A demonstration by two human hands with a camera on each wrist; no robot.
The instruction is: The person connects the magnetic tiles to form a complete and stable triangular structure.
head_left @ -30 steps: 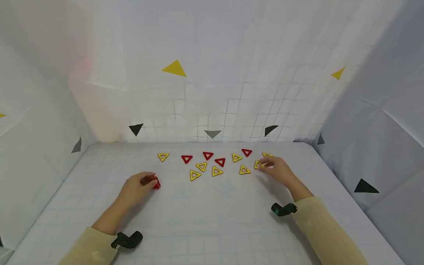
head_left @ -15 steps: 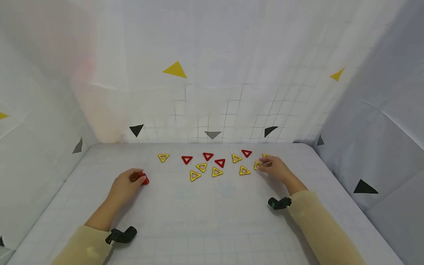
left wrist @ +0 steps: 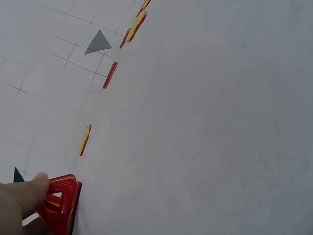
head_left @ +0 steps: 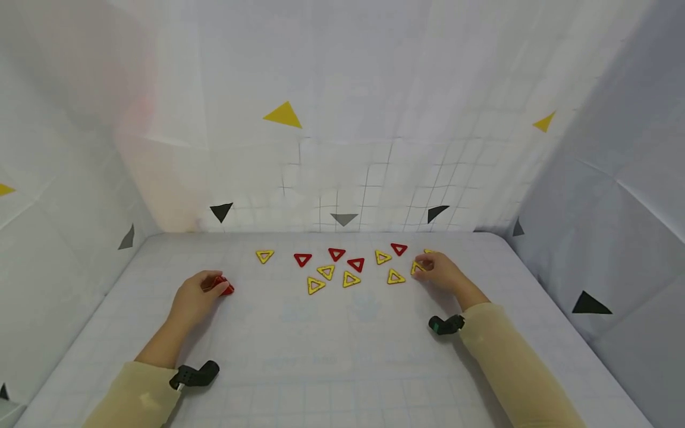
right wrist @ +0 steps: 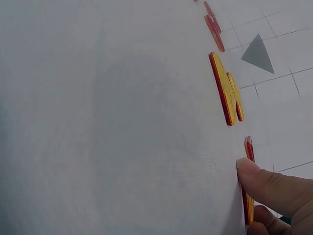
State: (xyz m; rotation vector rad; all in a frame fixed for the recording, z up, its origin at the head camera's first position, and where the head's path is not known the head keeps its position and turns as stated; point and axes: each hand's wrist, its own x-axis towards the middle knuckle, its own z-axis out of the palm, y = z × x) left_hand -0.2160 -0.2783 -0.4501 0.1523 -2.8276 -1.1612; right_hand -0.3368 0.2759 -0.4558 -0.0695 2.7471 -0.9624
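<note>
My left hand pinches red triangle tiles, apparently several pressed together, on the left side of the table. In the left wrist view the thumb lies against the red tiles, which have hollow middles and stand tilted. My right hand is at the right end of the scattered tiles, with thumb and fingers about a yellow triangle tile. In the right wrist view the thumb covers part of that yellow tile, and curled fingers show behind it. Another yellow tile is partly hidden by this hand.
Several flat triangle tiles lie across the back of the white table, among them a yellow tile, a red tile and a yellow tile. White sheets with triangle marks enclose the table's back and sides.
My left hand has moved left and slightly away from me with the red tiles. The right hand stays at the yellow tile, its forearm shifting slightly left.
</note>
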